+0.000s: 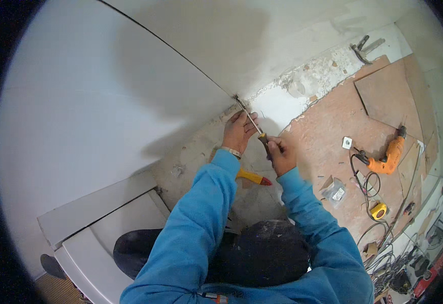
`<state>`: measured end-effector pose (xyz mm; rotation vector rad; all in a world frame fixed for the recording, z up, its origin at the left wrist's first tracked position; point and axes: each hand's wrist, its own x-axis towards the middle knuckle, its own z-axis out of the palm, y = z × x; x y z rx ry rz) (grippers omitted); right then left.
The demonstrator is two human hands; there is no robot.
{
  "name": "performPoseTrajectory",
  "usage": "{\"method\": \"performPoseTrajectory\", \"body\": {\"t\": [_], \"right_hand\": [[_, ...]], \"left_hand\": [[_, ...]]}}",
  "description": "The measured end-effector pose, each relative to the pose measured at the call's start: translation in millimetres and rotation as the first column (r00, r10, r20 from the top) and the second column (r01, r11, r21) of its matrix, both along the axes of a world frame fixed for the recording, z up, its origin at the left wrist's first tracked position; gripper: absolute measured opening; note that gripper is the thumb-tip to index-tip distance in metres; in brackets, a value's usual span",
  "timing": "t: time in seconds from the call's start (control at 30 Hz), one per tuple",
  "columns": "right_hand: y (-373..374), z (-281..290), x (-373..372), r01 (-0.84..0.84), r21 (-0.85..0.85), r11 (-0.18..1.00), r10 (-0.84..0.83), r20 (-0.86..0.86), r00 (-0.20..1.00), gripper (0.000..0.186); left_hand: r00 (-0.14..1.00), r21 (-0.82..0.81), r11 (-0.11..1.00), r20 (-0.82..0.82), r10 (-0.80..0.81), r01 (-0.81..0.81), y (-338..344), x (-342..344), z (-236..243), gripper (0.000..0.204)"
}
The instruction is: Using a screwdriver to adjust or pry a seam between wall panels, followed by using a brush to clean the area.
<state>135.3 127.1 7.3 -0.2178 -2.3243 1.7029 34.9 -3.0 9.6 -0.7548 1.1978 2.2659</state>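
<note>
My right hand (pixel 281 154) is closed around the dark-and-yellow handle of a screwdriver (pixel 263 139). Its long shaft angles up to a small dark fitting (pixel 236 98) at the foot of the white wall panel (pixel 69 116), where a dark vertical seam ends. My left hand (pixel 237 130) is beside the shaft, fingers loosely apart and partly curled, with fingertips touching or very close to it; the exact contact is unclear. Under my arms a yellow-handled tool with a red tip (pixel 254 178) lies on the dusty floor, partly hidden.
An orange drill (pixel 390 154), its cord, a tape measure (pixel 378 211) and a plastic bag (pixel 333 190) lie on reddish flooring at right. Loose boards (pixel 386 91) and metal clamps (pixel 362 50) are upper right. A white ledge (pixel 99 243) is lower left, tools and cables far lower right.
</note>
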Motion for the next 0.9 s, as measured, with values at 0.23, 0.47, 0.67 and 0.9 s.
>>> {"method": "performPoseTrajectory", "body": {"t": [0.23, 0.47, 0.67, 0.9], "right_hand": [[8, 8, 1, 0.292, -0.904, 0.313, 0.462, 0.414, 0.784, 0.031], [-9, -14, 16, 0.104, -0.415, 0.904, 0.037, 0.317, 0.948, 0.023], [-1, 5, 2, 0.37, -0.919, 0.137, 0.449, 0.391, 0.804, 0.026], [-21, 20, 11, 0.053, 0.218, 0.974, -0.054, -0.003, 0.999, 0.018]], "left_hand": [[0.99, -0.185, 0.979, -0.126, 0.067, -0.09, 13, 4, 1, 0.018], [0.997, -0.294, 0.953, -0.053, 0.06, -0.073, 22, 5, 4, 0.017], [0.986, -0.401, 0.916, -0.148, -0.079, 0.014, 12, 2, 5, 0.021], [0.993, -0.389, 0.92, -0.081, -0.088, 0.049, 9, 1, 4, 0.019]]}}
